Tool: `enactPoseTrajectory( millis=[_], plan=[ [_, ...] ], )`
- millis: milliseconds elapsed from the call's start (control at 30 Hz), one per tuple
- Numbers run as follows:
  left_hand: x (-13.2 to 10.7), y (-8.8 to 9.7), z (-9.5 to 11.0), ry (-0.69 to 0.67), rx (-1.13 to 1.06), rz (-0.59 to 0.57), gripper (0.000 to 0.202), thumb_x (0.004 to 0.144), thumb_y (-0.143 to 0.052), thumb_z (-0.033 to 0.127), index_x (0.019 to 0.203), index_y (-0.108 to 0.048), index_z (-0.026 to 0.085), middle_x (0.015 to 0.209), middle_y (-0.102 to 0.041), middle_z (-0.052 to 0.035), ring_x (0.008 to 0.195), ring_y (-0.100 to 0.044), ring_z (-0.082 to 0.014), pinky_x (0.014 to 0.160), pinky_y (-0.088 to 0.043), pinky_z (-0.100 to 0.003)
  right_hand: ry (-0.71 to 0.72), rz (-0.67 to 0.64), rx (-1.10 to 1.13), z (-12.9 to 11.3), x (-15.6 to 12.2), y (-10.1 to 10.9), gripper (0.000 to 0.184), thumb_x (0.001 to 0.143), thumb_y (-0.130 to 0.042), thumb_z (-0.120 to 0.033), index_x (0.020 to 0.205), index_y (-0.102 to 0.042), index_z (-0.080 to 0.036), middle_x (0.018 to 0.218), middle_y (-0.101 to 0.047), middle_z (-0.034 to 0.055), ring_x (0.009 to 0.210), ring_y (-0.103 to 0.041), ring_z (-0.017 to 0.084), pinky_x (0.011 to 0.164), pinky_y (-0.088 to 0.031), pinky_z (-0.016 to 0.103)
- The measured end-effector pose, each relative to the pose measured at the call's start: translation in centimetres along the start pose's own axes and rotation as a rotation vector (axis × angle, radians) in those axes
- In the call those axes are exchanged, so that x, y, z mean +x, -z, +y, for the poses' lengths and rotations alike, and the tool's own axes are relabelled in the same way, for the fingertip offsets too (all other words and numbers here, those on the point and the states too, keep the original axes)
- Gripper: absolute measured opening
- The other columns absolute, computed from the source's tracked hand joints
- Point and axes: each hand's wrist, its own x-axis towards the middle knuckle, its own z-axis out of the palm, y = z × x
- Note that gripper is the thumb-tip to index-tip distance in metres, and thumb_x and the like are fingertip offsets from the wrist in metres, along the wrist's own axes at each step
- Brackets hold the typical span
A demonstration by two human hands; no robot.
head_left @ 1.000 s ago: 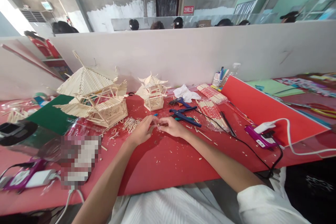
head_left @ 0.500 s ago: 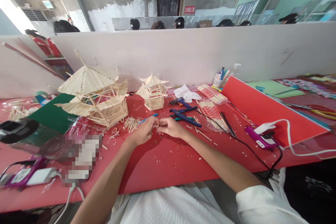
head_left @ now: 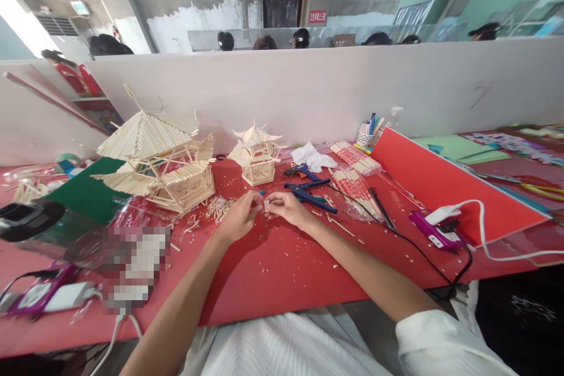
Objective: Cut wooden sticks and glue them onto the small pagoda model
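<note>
My left hand (head_left: 241, 215) and my right hand (head_left: 287, 208) are close together above the red tabletop (head_left: 282, 273). The right fingers pinch a tiny pale wooden piece (head_left: 267, 205), partly covered by the fingertips. Curled inward beside it, the left fingers are pressed together; whatever they may hold is hidden. Left of my hands lies a heap of short stick offcuts (head_left: 218, 209). A small stick-built pavilion (head_left: 258, 158) stands beyond them. Blue-handled cutters (head_left: 304, 173) and a blue clamp-like tool (head_left: 311, 197) lie to the right.
A larger stick pavilion (head_left: 154, 158) stands at the left on a green board (head_left: 83, 188). Packs of wooden sticks (head_left: 356, 194), a crumpled tissue (head_left: 312, 157) and a red board (head_left: 449, 188) are to the right. Purple power strips (head_left: 434, 232) trail cables. A white partition (head_left: 308, 91) runs behind.
My hands have moved slightly apart, the left one turning a little and covering more of the blue pen-like stick. The tiny piece now shows at the right fingertips.
</note>
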Motion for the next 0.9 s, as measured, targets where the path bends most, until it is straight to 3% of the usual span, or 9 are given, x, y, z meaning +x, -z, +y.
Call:
enactPoseTrajectory(
  millis=[133, 233, 533, 900],
  plan=[
    [0.07, 0.11, -0.11, 0.072, 0.004, 0.079, 0.015, 0.101, -0.041, 0.023, 0.111, -0.052, 0.022, 0.093, -0.068, -0.0032, 0.085, -0.065, -0.0186, 0.081, -0.048, -0.031, 0.006, -0.004, -0.002, 0.03, 0.05, 0.06, 0.037, 0.071, -0.085, -0.046, 0.086, -0.067, -0.018, 0.08, -0.074, 0.0037, 0.074, -0.072, 0.017, 0.075, -0.059, 0.032],
    [0.15, 0.1, -0.09, 0.062, 0.013, 0.097, 0.014, 0.101, -0.044, 0.026, 0.107, -0.056, 0.022, 0.098, -0.069, -0.0046, 0.09, -0.066, -0.0188, 0.084, -0.048, -0.031, 0.014, -0.013, -0.008, 0.01, 0.01, 0.05, 0.037, 0.072, -0.084, -0.047, 0.087, -0.066, -0.018, 0.079, -0.073, 0.0031, 0.074, -0.072, 0.017, 0.076, -0.058, 0.032],
    [0.18, -0.19, -0.3, -0.008, -0.002, 0.029, 0.01, 0.1, -0.048, 0.024, 0.094, -0.054, 0.021, 0.088, -0.059, -0.0015, 0.079, -0.056, -0.0159, 0.076, -0.044, -0.029, 0.038, -0.077, -0.084, 0.05, -0.09, 0.0, 0.035, 0.074, -0.082, -0.045, 0.088, -0.067, -0.016, 0.074, -0.071, 0.0027, 0.071, -0.069, 0.017, 0.072, -0.055, 0.031],
    [-0.14, -0.59, -1.02, -0.113, 0.082, -0.066, 0.013, 0.104, -0.034, 0.023, 0.099, -0.046, 0.021, 0.095, -0.056, -0.0047, 0.083, -0.055, -0.0177, 0.079, -0.046, -0.031, 0.096, -0.105, -0.24, -0.14, -0.41, -0.1, 0.031, 0.079, -0.077, -0.046, 0.084, -0.065, -0.017, 0.071, -0.07, 0.0019, 0.068, -0.067, 0.018, 0.068, -0.051, 0.029]
  ],
)
